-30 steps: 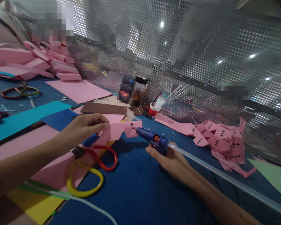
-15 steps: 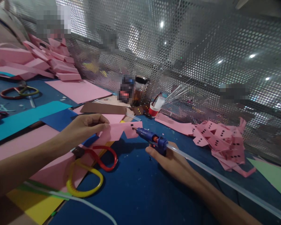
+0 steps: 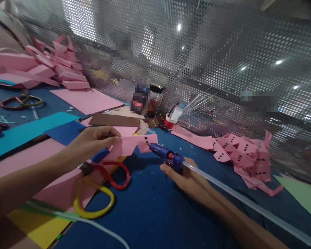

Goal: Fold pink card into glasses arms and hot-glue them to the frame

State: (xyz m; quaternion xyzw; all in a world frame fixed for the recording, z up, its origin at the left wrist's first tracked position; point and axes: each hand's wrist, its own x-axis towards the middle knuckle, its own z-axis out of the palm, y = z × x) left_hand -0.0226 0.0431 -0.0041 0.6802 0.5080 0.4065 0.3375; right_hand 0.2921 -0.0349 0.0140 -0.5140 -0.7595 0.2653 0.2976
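Note:
Pinched in my left hand (image 3: 100,140) is a pink paper cutout (image 3: 129,143) with a small black square near its right end. My right hand (image 3: 186,178) is wrapped round a blue glue gun (image 3: 166,154), whose nozzle points left at the cutout, right by the black square. I cannot tell whether the nozzle touches the paper. A long clear glue stick (image 3: 238,195) runs out of the gun's back end toward the lower right. Below my left hand lie scissors (image 3: 113,202) with one red and one yellow handle loop, their blades mostly hidden.
Pink cutouts with black squares (image 3: 245,157) are heaped at right, beside light green paper (image 3: 303,199). A red-and-white cup (image 3: 170,122) and a jar (image 3: 154,100) stand by the perforated metal screen (image 3: 223,69). A white cord (image 3: 93,223) crosses the lower left. More scissors (image 3: 22,101) lie at left.
The glue gun in my right hand has shifted slightly to the left, its nozzle staying by the black square. My left hand and the pink cutout look nearly still.

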